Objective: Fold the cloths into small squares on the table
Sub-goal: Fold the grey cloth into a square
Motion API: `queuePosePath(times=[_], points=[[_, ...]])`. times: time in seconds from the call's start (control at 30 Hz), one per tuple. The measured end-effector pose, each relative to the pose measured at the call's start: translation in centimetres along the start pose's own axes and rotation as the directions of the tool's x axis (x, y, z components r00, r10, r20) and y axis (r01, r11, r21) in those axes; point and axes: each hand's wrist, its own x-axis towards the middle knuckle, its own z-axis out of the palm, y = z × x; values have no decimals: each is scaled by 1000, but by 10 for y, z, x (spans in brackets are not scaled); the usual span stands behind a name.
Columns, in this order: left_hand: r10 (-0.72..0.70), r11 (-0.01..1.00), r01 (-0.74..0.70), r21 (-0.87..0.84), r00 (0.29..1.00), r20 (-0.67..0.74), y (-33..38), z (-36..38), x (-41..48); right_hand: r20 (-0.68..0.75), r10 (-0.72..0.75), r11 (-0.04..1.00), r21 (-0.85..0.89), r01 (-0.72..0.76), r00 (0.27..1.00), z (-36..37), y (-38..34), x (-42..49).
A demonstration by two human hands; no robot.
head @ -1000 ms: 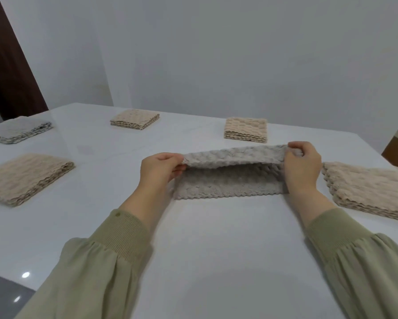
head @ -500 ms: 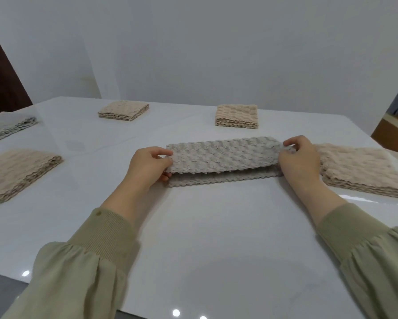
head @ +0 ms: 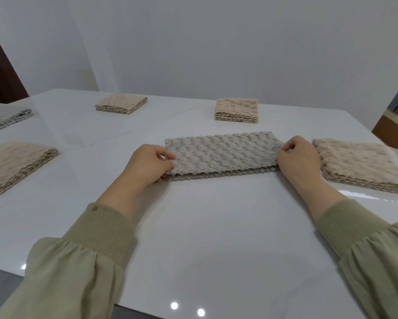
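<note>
Sleeves [head: 89, 261] of green reach over the white table [head: 216, 238]; the left hand [head: 150, 163] and right hand [head: 297, 155] each pinch a short end of the grey cloth [head: 223, 155], a long folded strip lying mid-table. Folded beige squares [head: 236, 110] sit farther back

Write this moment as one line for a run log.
phase: folding | grey cloth: doubled strip on table | left hand: pinches left end | right hand: pinches right end | folded cloths: lying around
</note>
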Motion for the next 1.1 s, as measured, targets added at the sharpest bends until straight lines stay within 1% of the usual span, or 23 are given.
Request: queuePosePath(times=[0.13, 0.2, 0.3, 0.47, 0.57, 0.6, 0.63, 0.67, 0.7, 0.73, 0.77, 0.8, 0.83, 0.9, 0.93, 1.0, 1.1], points=[[33, 999, -31, 24, 998, -62, 0, 2, 0, -32, -35, 999, 24, 36, 999, -1, -1, -1], [35, 998, -32, 46, 997, -62, 0, 2, 1, -17, -50, 999, -17, 50, 999, -2, -2, -2], [41, 994, -35, 102, 998, -55, -3, 3, 1, 70, -59, 990, -121, 67, 996, -2, -1, -3], [84, 972, -75, 221, 996, -35, -1, 3, 0, 58, -93, 982, -162, 101, 994, -1, 1, -1], [71, 963, -63, 261, 997, -20, 0, 2, -2, 87, -74, 952, -292, 97, 993, -1, 1, -1], [84, 945, -70, 319, 996, -31, 1, 2, -3, 75, -79, 933, -346, 100, 994, -1, 0, -2], [128, 910, -95, 405, 990, -56, 1, 3, -3, 41, -110, 921, -372, 117, 993, -1, -1, -3], [212, 864, -151, 480, 975, -74, 2, 4, -5, -9, -184, 921, -352, 169, 983, 1, -3, -5], [321, 825, -245, 508, 945, -64, 3, 6, -5, -61, -293, 919, -294, 263, 954, 3, -8, -8], [426, 792, -360, 493, 905, -22, 4, 10, -6, -89, -409, 898, -217, 383, 908, 6, -15, -14], [499, 759, -460, 461, 865, 42, 4, 14, -7, -79, -511, 856, -135, 499, 856, 9, -22, -21], [538, 731, -528, 431, 836, 112, 4, 18, -8, -16, -590, 806, -64, 589, 807, 12, -29, -28], [545, 713, -562, 419, 820, 175, 4, 22, -9, 82, -646, 760, -25, 649, 759, 15, -34, -36], [531, 691, -579, 433, 813, 239, 2, 24, -7, 268, -685, 699, -20, 715, 677, 19, -36, -45], [531, 686, -580, 440, 812, 242, 1, 24, -7, 311, -683, 687, -34, 726, 661, 19, -35, -46], [530, 684, -579, 443, 812, 243, 1, 22, -7, 307, -677, 688, -59, 723, 669, 16, -30, -41], [524, 672, -585, 454, 809, 267, 1, 20, -7, 256, -694, 676, -88, 732, 672, 13, -22, -34]])
